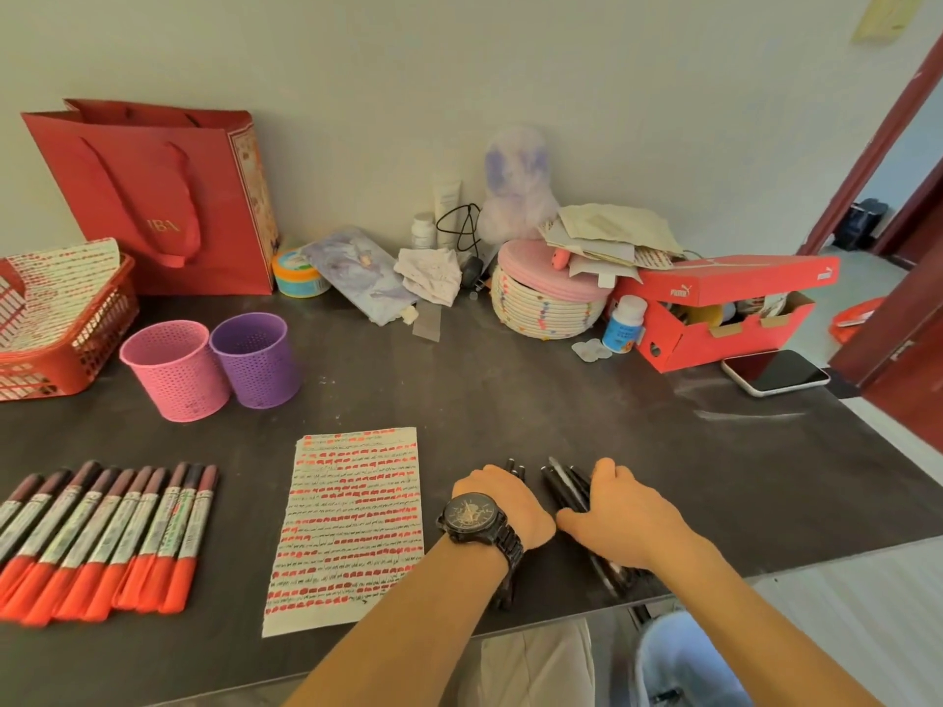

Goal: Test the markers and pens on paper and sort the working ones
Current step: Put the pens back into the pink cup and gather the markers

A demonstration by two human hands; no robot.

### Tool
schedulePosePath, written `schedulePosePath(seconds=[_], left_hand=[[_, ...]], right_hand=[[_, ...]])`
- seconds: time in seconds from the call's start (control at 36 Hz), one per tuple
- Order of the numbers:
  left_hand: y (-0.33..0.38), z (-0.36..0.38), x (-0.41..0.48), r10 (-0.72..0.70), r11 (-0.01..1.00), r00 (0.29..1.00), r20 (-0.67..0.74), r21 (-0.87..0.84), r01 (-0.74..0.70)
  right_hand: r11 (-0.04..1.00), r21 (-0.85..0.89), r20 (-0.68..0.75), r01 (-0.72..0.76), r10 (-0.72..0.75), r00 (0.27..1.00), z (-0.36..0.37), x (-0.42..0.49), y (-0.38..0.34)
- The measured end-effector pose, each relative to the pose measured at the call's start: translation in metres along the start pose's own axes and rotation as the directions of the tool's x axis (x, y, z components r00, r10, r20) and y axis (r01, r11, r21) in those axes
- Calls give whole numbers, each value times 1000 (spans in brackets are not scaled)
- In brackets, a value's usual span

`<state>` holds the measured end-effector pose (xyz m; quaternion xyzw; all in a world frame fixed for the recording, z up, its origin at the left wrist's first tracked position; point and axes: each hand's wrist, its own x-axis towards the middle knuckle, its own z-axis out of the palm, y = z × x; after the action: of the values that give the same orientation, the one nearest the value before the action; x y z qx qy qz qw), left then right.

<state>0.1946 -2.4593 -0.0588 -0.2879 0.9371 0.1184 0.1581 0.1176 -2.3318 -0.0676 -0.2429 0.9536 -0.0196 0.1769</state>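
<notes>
A bunch of black pens (565,486) lies on the dark table near its front edge. My left hand (502,502), with a black watch on the wrist, covers the left pens with curled fingers; two pen tips stick out beyond it. My right hand (625,515) grips the right pens, thumb on their left side. To the left of my hands lies a sheet of paper (352,523) filled with rows of red and black test marks. A row of several orange-capped markers (102,538) lies at the far left. A pink mesh cup (176,369) and a purple mesh cup (255,359) stand behind, both apparently empty.
A red basket (66,344) holding marked paper sits at the far left, a red paper bag (153,196) behind it. Bottles, a woven basket (546,308) and a red shoe box (714,318) line the wall. A phone (775,372) lies at the right.
</notes>
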Motion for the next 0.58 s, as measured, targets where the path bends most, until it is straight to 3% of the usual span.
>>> schedulePosePath(seconds=[0.14, 0.22, 0.28, 0.33, 0.39, 0.44, 0.53, 0.58], left_hand=[[-3, 2, 0, 74, 992, 997, -35, 101, -70], [-8, 1, 0, 92, 994, 995, -45, 70, -89], [-12, -2, 0, 96, 995, 992, -79, -21, -98], [-18, -5, 2, 116, 980, 982, -151, -145, -138], [-24, -8, 6, 162, 918, 954, -251, -316, -239], [-29, -9, 7, 150, 743, 917, -369, -570, -350], [-34, -3, 2, -2, 486, 849, -528, -743, -461], [-35, 9, -1, -104, 434, 811, -575, -760, -484]], right_hand=[[990, -132, -120, 40, -56, 991, 5, 2, -12], [989, -143, -150, 48, -69, 986, -1, 6, -11], [996, -52, -160, 69, -76, 984, -6, 11, -8], [979, 165, -183, 118, -88, 979, -11, 15, -5], [870, 453, -228, 196, -100, 969, -16, 16, -6], [686, 662, -350, 302, -72, 934, -17, 13, -13], [444, 782, -535, 437, 120, 836, -11, 7, -29], [379, 798, -571, 469, 226, 789, 1, 3, -39]])
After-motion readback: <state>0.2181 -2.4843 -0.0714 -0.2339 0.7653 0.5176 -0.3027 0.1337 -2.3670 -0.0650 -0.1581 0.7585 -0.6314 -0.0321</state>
